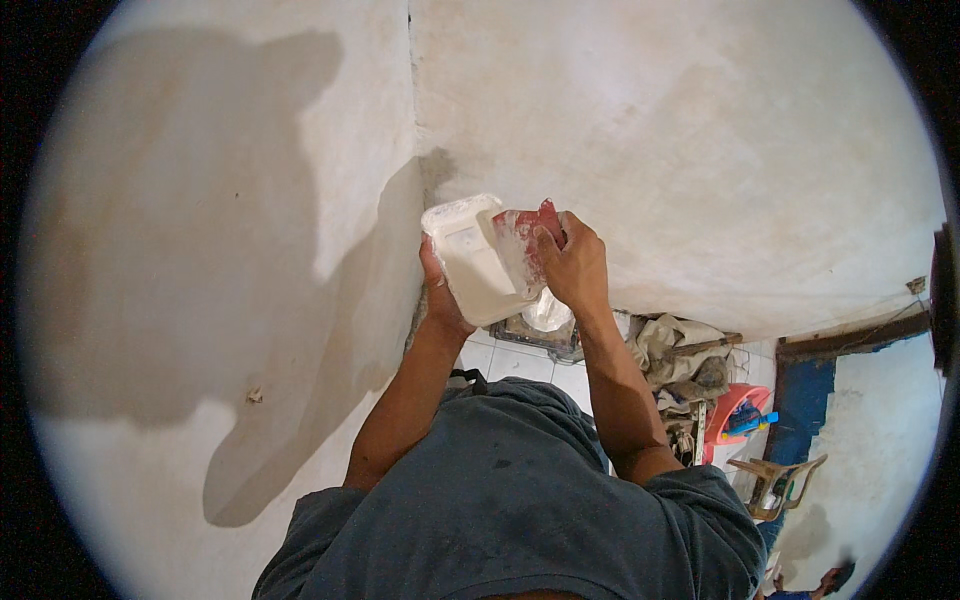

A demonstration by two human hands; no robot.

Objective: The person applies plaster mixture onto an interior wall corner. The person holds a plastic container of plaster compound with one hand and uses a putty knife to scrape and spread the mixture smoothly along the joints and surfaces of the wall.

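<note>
My left hand [442,292] grips a white, rounded rectangular plastic tub [462,208] by its left side and base, tilting its opening toward me. Smooth off-white paste [478,268] lies inside, and some is smeared along the rim. My right hand [577,262] is closed round a red plastic scraper [518,245], whose broad face is coated with white residue. The scraper is at the tub's right side, overlapping its rim; whether its edge touches the paste is hard to tell. Both hands are in front of the wall corner, above the floor.
Pale plastered walls [640,130] meet just ahead. Below lie a clear plastic bag [548,312], crumpled beige cloth [680,345], a pink basin [717,425] with a blue bottle [752,424], and a brown stool [765,470]. Part of another person [828,582] shows at lower right.
</note>
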